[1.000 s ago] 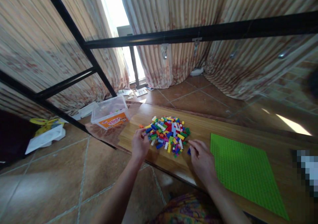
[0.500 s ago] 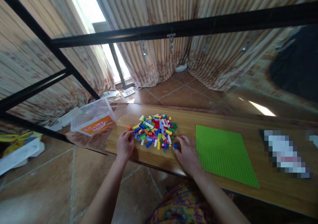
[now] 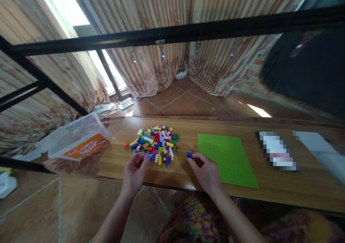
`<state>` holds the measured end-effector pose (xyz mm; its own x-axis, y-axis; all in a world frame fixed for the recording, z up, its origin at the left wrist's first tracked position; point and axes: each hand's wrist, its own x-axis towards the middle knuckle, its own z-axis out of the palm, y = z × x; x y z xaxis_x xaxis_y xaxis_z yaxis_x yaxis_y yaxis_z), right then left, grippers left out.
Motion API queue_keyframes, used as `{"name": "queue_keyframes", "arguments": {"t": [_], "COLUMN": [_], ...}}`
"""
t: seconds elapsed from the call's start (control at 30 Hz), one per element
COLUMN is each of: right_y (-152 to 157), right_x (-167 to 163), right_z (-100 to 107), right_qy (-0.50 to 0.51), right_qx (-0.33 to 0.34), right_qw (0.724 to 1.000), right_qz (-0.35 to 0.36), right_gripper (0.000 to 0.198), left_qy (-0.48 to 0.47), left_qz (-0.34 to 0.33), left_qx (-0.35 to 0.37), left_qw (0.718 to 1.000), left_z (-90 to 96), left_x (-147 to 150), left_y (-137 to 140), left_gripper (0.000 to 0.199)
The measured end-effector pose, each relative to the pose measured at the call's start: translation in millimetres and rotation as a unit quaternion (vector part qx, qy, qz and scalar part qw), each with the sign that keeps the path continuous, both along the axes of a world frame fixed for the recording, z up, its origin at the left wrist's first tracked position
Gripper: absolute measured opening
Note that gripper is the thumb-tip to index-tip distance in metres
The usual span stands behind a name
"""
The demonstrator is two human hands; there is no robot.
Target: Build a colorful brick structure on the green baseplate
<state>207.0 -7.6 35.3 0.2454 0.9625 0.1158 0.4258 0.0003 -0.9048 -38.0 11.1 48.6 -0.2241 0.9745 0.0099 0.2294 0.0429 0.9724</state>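
Note:
My right hand [image 3: 206, 170] pinches a small blue toy brick [image 3: 189, 155] between thumb and fingertips, just left of the green baseplate [image 3: 226, 160]. At the near left edge of the brick pile [image 3: 155, 142] is my left hand [image 3: 134, 171]. Its thumb and index finger close on what looks like a small purple brick [image 3: 146, 157], partly covered by the fingertips. Bricks of many colours make up the pile, among them red, yellow, white, green and blue. A lone orange brick [image 3: 125, 144] lies left of it.
A clear plastic box [image 3: 78, 135] with an orange label stands at the table's left end. Right of the baseplate lies a blurred-out packet [image 3: 277, 151], then a pale sheet [image 3: 320, 149]. A black metal bar [image 3: 178, 34] with hanging clips crosses above the wooden table [image 3: 185, 128].
The view has swung right. My right hand has lifted the blue brick a little, and its fingers are clearer. My left hand now pinches a purple brick at the pile's edge.

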Motion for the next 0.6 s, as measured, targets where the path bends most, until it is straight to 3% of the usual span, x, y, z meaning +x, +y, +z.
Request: {"name": "queue_keyframes", "arguments": {"t": [0.13, 0.27, 0.43, 0.6], "right_y": [-10.3, -16.3, -18.2, -12.1], "right_x": [27.5, 61.2, 99.0, 130.9], "right_z": [1.1, -1.0, -6.8, -10.9], "right_qy": [0.039, 0.017, -0.059, -0.101], "right_qx": [-0.016, -0.012, 0.007, 0.033], "right_qw": [0.997, 0.994, 0.992, 0.993], "right_qz": [-0.069, -0.105, -0.11, -0.059], "right_gripper": [0.023, 0.024, 0.015, 0.016], "left_qy": [0.08, 0.167, 0.289, 0.398], "left_qz": [-0.153, -0.231, -0.242, -0.213], "left_qx": [0.048, 0.086, 0.127, 0.205], "left_qw": [0.984, 0.955, 0.918, 0.869], "left_z": [-3.2, -10.3, -25.0, -35.4], "left_x": [59.6, 107.4, 136.9, 136.9], "left_y": [-0.5, 18.8, 41.7, 46.7], "left_gripper": [0.014, 0.011, 0.011, 0.018]}}
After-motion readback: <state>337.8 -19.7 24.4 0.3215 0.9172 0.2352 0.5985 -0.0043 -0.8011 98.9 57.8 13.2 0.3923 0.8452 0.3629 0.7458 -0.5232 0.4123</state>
